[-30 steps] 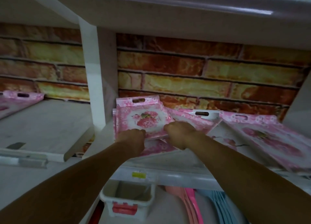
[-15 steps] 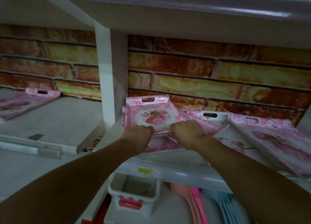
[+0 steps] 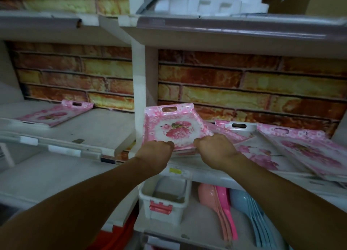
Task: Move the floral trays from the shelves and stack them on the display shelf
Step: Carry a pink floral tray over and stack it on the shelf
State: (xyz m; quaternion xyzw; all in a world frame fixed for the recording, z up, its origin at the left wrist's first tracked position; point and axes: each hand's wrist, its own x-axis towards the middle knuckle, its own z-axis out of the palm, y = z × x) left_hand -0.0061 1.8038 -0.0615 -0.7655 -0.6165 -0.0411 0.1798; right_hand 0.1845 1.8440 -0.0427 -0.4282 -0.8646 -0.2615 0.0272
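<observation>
Nearest the camera, two bare forearms reach up and forward from the bottom corners toward the middle shelf [image 3: 202, 171]. Below that shelf's front edge sit a white bin with a red latch [image 3: 164, 199], then pink spoons [image 3: 223, 210] and blue forks [image 3: 253, 223], none of them part of the job. At the shelf edge the left hand [image 3: 155, 154] and the right hand [image 3: 215, 150] each take a closed grip on the near rim of the top floral tray [image 3: 174, 129], thumbs over the rim, the other fingers hidden beneath. That tray sits at the left end of the shelf, hard by the white upright post [image 3: 139, 92], its far handle end raised toward the brick-pattern back wall [image 3: 234, 84], and it appears to rest on more trays under it, though how many cannot be told. The step in hand looks like settling or squaring this tray on its pile, or beginning to lift it; which one is unclear. The next move calls for keeping both grips level so that the tray does not slide off to the right. Beside it lies a white tray with a dark handle slot [image 3: 249, 137], overlapped by a larger pink tray [image 3: 308, 152] at the right. Farther left, on the neighbouring shelf, a lone floral tray [image 3: 56, 115] probably remains to be fetched.
</observation>
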